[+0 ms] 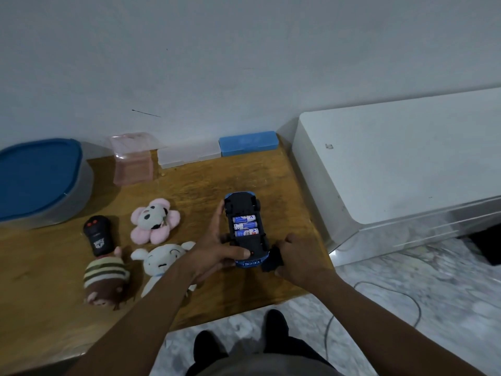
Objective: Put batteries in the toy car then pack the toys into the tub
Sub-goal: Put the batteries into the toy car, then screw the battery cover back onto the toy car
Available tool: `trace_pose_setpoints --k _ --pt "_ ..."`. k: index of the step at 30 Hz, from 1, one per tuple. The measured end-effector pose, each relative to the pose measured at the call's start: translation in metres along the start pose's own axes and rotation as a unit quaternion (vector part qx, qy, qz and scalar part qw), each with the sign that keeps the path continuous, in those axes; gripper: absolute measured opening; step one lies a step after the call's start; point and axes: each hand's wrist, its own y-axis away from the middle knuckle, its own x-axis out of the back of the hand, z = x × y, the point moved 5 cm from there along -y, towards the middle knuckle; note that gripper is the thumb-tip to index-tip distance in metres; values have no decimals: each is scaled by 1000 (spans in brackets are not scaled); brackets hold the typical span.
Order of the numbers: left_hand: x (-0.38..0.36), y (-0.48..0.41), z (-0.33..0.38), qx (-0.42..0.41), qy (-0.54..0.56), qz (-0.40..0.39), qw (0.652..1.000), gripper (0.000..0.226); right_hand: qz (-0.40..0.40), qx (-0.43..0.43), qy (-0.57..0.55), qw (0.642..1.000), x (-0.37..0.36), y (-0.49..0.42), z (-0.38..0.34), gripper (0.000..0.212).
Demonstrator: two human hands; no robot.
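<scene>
Toy car (pixel 245 229) lies belly-up at frame centre, long axis near vertical. Left hand (pixel 217 251) clasps its side; right hand (pixel 298 256) grips a black cover (pixel 272 259).

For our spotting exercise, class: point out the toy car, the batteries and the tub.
toy car (pixel 242 203): head view, black underside, far end.
batteries (pixel 245 226): head view, middle cell's label.
tub (pixel 81 196): head view, grey side wall.

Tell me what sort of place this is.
Probably a room in a home: soft toys lie on a wooden table set against a bare wall, with a stone-patterned floor below.
</scene>
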Motion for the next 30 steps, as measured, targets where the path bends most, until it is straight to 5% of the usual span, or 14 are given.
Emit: trace_pose_setpoints --k 15,20,25,30 --pt "2 -1 4 -10 8 7 1000 122 -16 -2 -71 997 -4 -9 7 48" --pt "8 -4 3 -13 17 2 1000 124 -3 -33 -143 989 -6 -9 12 32" --pt "16 -2 6 -18 2 4 1000 124 25 -78 -265 961 -1 -11 24 15" --pt "23 1 18 -30 -6 -7 1000 124 17 -126 -427 895 33 -17 29 10"
